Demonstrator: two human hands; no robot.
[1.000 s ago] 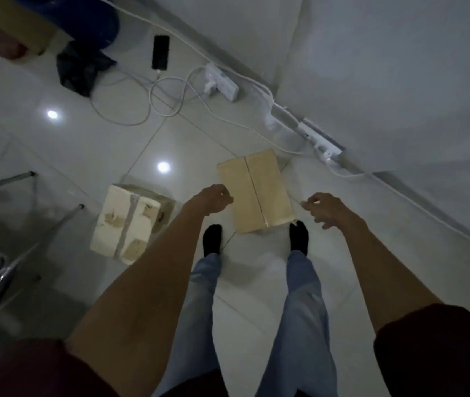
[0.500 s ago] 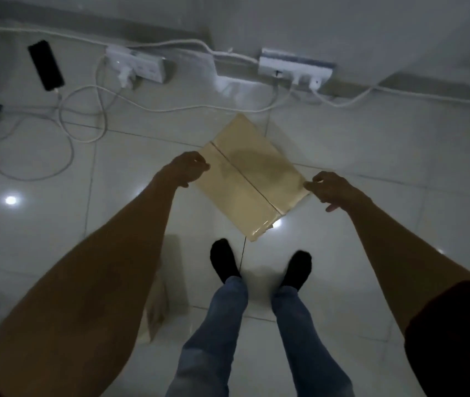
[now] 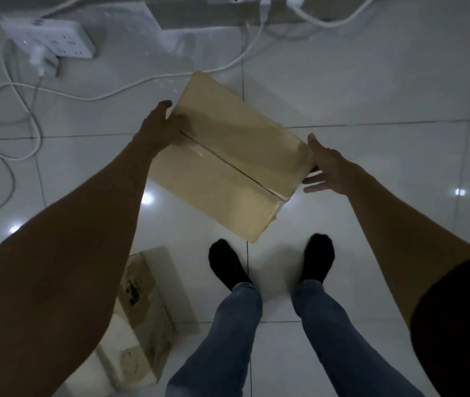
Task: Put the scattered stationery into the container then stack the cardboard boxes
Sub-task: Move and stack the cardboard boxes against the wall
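A taped cardboard box [image 3: 228, 156] is held between both hands above the pale tiled floor [image 3: 371, 96], lying at a slant just ahead of two feet in black socks [image 3: 228, 265]; whether it is raised or resting on the tiles cannot be told. Its left end is gripped by the left hand [image 3: 159, 127], with fingers laid over the top edge. Its right end is pressed by the right hand [image 3: 328, 164], whose fingers are kept straight and spread. A second cardboard box [image 3: 145, 310] is seen on the floor at lower left, partly hidden by the left forearm. A power strip [image 3: 53, 38] and a white cable [image 3: 130, 87] are seen beyond.
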